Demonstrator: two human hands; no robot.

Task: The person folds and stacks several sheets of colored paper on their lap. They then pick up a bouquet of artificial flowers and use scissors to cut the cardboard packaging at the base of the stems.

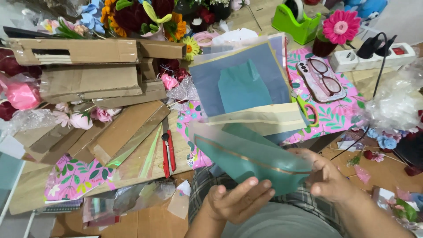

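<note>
Both hands share 1 teal sheet (pixel 251 156), a translucent wrapping paper with a thin gold line near its edge. The left hand (pixel 235 200) has its grip closed on the sheet's lower edge, fingers curled up over the front and thumb behind, so the paper bends rather than hangs flat. The right hand (pixel 328 178) pinches the sheet's right end, thumb and fingers shut on it, which keeps the curve taut between the 2 hands. The sheet is held up over the person's lap, just in front of the surface (pixel 154 220), clear of the clutter so it does not crease.

Just beyond it lies a stack of papers (pixel 242 83), blue-grey with a teal piece on top and a cream strip at the near edge, spread flat within easy reach. Green-handled scissors (pixel 306 110) peek out at its right side, on a pink leafy mat (pixel 339 114). A phone (pixel 319 79) with glasses on it lies further right. To the left, a red cutter (pixel 167 150) lies beside cardboard strips (pixel 119 128). At the far edge stand artificial flowers (pixel 145 17), a green tape dispenser (pixel 297 20) and a power strip (pixel 374 57).
</note>
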